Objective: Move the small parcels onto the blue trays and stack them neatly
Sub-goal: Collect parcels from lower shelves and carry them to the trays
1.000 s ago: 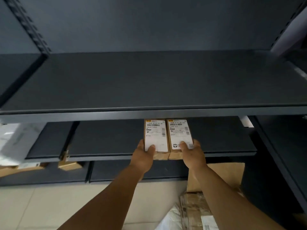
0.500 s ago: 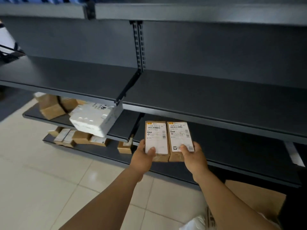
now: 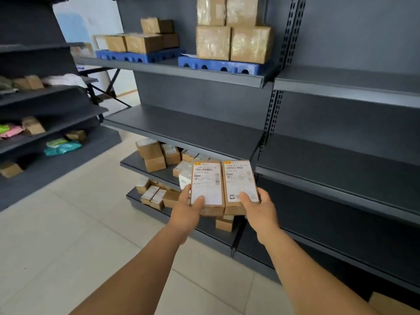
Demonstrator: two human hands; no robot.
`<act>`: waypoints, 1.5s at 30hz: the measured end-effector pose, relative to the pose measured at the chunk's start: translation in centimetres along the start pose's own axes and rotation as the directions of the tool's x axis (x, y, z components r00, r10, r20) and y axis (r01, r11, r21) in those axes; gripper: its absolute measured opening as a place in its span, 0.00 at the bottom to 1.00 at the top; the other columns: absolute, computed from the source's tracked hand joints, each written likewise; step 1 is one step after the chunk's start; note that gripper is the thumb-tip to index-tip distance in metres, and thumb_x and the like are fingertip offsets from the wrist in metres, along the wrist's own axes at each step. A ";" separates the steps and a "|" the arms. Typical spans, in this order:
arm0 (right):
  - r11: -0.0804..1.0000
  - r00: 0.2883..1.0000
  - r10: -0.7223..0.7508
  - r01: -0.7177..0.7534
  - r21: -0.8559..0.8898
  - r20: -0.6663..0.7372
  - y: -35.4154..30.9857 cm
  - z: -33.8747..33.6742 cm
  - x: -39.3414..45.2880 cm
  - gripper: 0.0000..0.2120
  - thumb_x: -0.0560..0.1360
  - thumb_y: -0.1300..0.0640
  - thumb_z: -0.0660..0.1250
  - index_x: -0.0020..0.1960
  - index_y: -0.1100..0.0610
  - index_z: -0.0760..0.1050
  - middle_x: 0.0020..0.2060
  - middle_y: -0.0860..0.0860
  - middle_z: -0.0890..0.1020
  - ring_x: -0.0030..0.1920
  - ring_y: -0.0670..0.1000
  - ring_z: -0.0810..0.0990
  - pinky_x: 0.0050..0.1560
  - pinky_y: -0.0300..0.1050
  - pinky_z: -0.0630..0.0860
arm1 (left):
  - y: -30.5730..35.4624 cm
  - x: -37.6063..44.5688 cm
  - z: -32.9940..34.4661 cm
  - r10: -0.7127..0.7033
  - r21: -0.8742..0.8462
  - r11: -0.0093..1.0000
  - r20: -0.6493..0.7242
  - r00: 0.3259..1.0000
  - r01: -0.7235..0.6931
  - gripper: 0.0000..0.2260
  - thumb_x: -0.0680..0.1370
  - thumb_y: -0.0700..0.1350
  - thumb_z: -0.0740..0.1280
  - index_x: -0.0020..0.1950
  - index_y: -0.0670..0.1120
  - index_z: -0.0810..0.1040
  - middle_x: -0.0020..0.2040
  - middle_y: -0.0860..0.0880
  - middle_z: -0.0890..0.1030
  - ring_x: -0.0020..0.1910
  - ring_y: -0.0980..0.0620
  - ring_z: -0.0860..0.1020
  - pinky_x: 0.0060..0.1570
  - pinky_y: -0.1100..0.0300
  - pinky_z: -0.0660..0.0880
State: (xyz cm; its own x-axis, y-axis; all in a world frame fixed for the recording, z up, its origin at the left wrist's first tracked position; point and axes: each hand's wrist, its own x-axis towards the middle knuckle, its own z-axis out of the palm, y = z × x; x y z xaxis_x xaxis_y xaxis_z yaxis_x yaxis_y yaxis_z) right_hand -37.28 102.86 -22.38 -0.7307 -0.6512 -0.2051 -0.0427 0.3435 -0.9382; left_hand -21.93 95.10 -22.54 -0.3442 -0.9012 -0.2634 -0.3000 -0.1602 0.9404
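I hold two small brown parcels side by side, white labels facing up. My left hand (image 3: 187, 211) grips the left parcel (image 3: 206, 185) and my right hand (image 3: 261, 210) grips the right parcel (image 3: 241, 183); the two boxes touch along their long edges. Two blue trays sit on the upper shelf: the near tray (image 3: 223, 65) carries stacked taped boxes (image 3: 234, 42), the far tray (image 3: 136, 56) carries lower brown boxes (image 3: 141, 42).
Grey metal shelving (image 3: 341, 155) fills the right side, its middle shelves bare. Several small parcels (image 3: 156, 155) lie on the lower shelves behind my hands. Another shelf unit (image 3: 45, 123) at left holds soft packets and boxes. The floor is pale tile (image 3: 68, 235).
The view has swung left and up, bringing the blue trays and upper shelf into sight. My hands keep the same hold on the two parcels, which stay centred in front of me.
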 end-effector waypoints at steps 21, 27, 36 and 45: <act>0.923 0.920 -0.386 0.384 0.036 0.073 -20.4 17.7 -1.4 0.22 0.76 0.47 0.65 0.68 0.47 0.65 0.61 0.47 0.76 0.54 0.49 0.75 0.52 0.48 0.75 | 12.0 4.3 -22.7 0.321 -0.038 0.940 -0.248 0.914 -0.340 0.20 0.82 0.46 0.58 0.72 0.58 0.62 0.65 0.53 0.75 0.62 0.50 0.75 0.61 0.52 0.72; 0.876 0.874 -0.476 0.462 0.138 0.096 -28.3 22.9 3.5 0.23 0.76 0.47 0.65 0.69 0.46 0.65 0.60 0.45 0.75 0.52 0.47 0.74 0.47 0.45 0.73 | 18.1 10.7 -27.9 0.414 0.013 0.901 -0.318 0.853 -0.433 0.19 0.82 0.46 0.56 0.72 0.58 0.63 0.63 0.54 0.75 0.61 0.51 0.73 0.62 0.53 0.72; 0.817 0.810 -0.574 0.557 0.150 0.120 -38.5 29.5 10.8 0.22 0.78 0.47 0.61 0.70 0.46 0.63 0.63 0.47 0.75 0.54 0.47 0.73 0.49 0.45 0.73 | 25.8 20.6 -34.3 0.491 0.078 0.862 -0.368 0.789 -0.500 0.17 0.81 0.49 0.55 0.70 0.60 0.66 0.63 0.55 0.76 0.61 0.49 0.74 0.62 0.49 0.73; 0.771 0.763 -0.634 0.636 0.028 0.123 -46.7 36.4 15.1 0.19 0.80 0.48 0.58 0.70 0.50 0.66 0.63 0.47 0.76 0.51 0.46 0.72 0.40 0.37 0.71 | 30.1 30.0 -41.3 0.499 0.014 0.851 -0.333 0.800 -0.524 0.18 0.81 0.53 0.53 0.70 0.59 0.67 0.64 0.54 0.74 0.62 0.48 0.72 0.64 0.45 0.71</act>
State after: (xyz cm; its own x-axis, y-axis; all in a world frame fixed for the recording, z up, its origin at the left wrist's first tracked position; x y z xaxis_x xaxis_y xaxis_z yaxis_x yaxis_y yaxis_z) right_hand -21.47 52.35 8.24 -0.4468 -0.7981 0.4043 -0.4785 -0.1687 -0.8618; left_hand -4.52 46.62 6.72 -0.1288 -0.9352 0.3298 -0.0877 0.3420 0.9356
